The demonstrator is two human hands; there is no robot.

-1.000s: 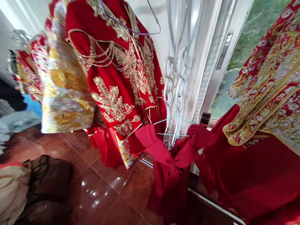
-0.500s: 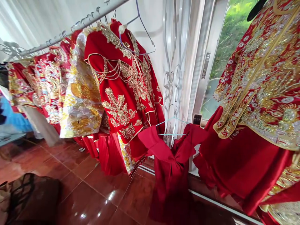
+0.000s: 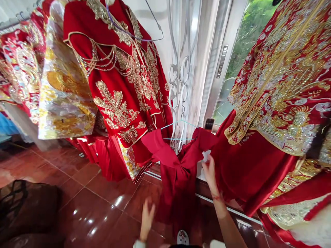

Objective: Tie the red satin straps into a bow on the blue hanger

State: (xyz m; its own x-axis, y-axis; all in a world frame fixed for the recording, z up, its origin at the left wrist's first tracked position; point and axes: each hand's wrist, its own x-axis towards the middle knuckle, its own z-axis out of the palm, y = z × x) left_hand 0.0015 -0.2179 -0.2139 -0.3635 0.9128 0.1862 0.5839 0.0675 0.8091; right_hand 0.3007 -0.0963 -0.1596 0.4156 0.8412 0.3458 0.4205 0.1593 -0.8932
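Note:
A plain red dress with wide folded straps hangs in front of me from a thin light-blue wire hanger. My right hand is raised at the dress's right edge. A small white piece, like a tag or a bit of paper, shows at its fingertips, which look closed on it. Lower down, my left hand is in the air left of the skirt, slightly blurred. Its fingers are apart and it holds nothing.
Red jackets with gold embroidery crowd a rail on the left. Another beaded jacket hangs at the right over a red skirt. White scrolled ironwork stands behind the dress. A dark bag sits on the tiled floor.
Both my hands have come into view from below, the right one reaching up to the dress's side. The view has moved closer and tilted down, and the garments shift left and upward.

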